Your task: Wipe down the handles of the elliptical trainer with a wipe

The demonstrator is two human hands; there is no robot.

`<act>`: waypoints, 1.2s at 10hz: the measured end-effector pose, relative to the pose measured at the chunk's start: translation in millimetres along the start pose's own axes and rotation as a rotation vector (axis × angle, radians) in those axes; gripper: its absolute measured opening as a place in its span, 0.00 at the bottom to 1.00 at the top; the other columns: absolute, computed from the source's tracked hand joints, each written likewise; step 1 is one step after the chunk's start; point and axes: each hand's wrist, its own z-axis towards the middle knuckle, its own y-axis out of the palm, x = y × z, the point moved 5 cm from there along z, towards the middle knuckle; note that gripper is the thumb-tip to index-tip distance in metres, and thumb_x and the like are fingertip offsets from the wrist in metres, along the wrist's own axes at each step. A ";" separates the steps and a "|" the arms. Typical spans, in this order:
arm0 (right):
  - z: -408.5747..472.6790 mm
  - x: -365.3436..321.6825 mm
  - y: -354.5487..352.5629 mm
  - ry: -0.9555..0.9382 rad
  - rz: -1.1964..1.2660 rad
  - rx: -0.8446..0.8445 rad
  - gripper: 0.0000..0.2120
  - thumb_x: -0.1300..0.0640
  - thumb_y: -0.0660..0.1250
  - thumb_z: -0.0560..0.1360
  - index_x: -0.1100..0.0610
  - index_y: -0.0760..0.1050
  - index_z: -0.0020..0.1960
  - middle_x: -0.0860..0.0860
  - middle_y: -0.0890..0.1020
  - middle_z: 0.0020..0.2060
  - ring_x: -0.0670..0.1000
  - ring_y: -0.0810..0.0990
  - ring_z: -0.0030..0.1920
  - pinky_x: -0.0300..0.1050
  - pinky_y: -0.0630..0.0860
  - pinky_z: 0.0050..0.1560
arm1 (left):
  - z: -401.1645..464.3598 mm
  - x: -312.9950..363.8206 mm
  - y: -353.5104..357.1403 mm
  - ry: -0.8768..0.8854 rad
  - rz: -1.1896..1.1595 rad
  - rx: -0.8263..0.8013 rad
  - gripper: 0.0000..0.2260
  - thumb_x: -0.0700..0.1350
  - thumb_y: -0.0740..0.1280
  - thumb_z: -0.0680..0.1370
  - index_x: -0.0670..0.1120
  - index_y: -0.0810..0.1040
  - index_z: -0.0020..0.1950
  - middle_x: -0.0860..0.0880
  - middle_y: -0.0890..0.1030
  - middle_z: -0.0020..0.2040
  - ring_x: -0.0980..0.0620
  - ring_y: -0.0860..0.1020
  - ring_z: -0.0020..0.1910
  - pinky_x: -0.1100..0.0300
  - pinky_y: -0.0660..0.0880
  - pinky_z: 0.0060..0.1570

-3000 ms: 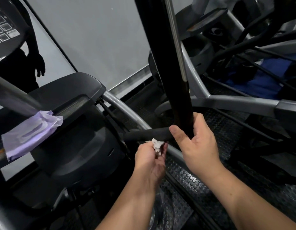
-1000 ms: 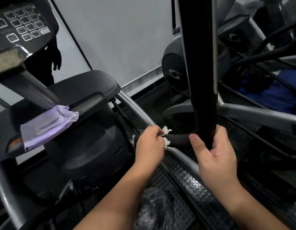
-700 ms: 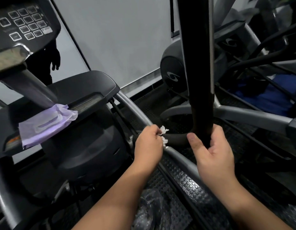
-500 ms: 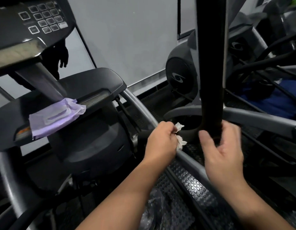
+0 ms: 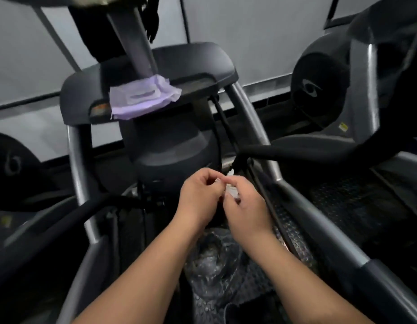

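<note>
Leftmost, a black handle curves low across the frame, well apart from both hands. Up and to its right, a purple wipe pack lies flat on the trainer's dark shelf, at the foot of the console post. Below the shelf, near the middle of the view, the left hand has its fingers curled in, thumb and fingertips pinching one edge of a small white wipe. The right hand sits just beside it, touching it, its fingers likewise curled and pinching the other side of the wipe, so the crumpled wipe is held between the two hands and mostly hidden by them. Under the forearms a crinkled clear plastic bag lies on the studded floor mat. Further right, the other black handle runs level above and beyond the hands, apart from them, with neither hand on it. At far right stands a neighbouring machine's round housing.
</note>
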 end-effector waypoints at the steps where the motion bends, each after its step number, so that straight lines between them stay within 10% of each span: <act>1: 13.3 41.5 30.0 0.073 0.067 -0.034 0.14 0.62 0.64 0.79 0.42 0.76 0.48 0.45 0.82 0.42 0.38 0.78 0.41 0.30 0.72 0.40 | 13.0 -49.3 -7.9 -0.109 -0.029 0.028 0.07 0.37 0.66 0.78 0.44 0.83 0.46 0.43 0.85 0.40 0.54 0.79 0.36 0.59 0.77 0.36; 3: 32.6 199.9 99.0 0.500 0.036 -0.132 0.09 0.63 0.64 0.70 0.50 0.77 0.44 0.53 0.83 0.40 0.54 0.79 0.37 0.52 0.75 0.37 | 42.7 -166.4 -21.8 -0.325 0.118 0.061 0.07 0.39 0.67 0.77 0.47 0.82 0.51 0.46 0.84 0.42 0.51 0.79 0.38 0.50 0.81 0.42; 5: 35.8 328.1 150.3 0.740 -0.153 -0.241 0.11 0.66 0.60 0.74 0.53 0.77 0.44 0.56 0.78 0.30 0.54 0.74 0.32 0.45 0.65 0.32 | 79.3 -236.6 -39.2 -0.273 0.553 0.013 0.06 0.45 0.63 0.80 0.50 0.80 0.48 0.52 0.82 0.40 0.54 0.78 0.35 0.59 0.70 0.33; 7: 55.2 393.4 193.7 0.698 -0.297 -0.346 0.11 0.66 0.60 0.75 0.52 0.76 0.43 0.55 0.79 0.33 0.54 0.75 0.32 0.44 0.65 0.30 | 106.0 -289.0 -39.8 -0.215 0.870 -0.126 0.09 0.50 0.62 0.83 0.49 0.80 0.56 0.52 0.78 0.53 0.51 0.76 0.49 0.60 0.68 0.45; 10: 55.4 439.9 208.8 0.595 -0.517 -0.674 0.24 0.54 0.63 0.83 0.55 0.64 0.78 0.56 0.79 0.64 0.43 0.73 0.33 0.39 0.71 0.31 | 96.1 -335.6 -22.0 -0.202 1.023 -0.366 0.13 0.53 0.61 0.83 0.49 0.78 0.63 0.48 0.79 0.56 0.48 0.78 0.53 0.55 0.78 0.51; 12: 35.2 429.4 195.1 0.597 -0.475 -0.666 0.22 0.55 0.62 0.83 0.55 0.67 0.76 0.55 0.81 0.65 0.49 0.82 0.46 0.40 0.78 0.40 | 71.8 -329.9 -15.3 -0.228 1.164 -0.497 0.16 0.54 0.58 0.84 0.47 0.75 0.67 0.45 0.77 0.63 0.45 0.73 0.62 0.50 0.74 0.61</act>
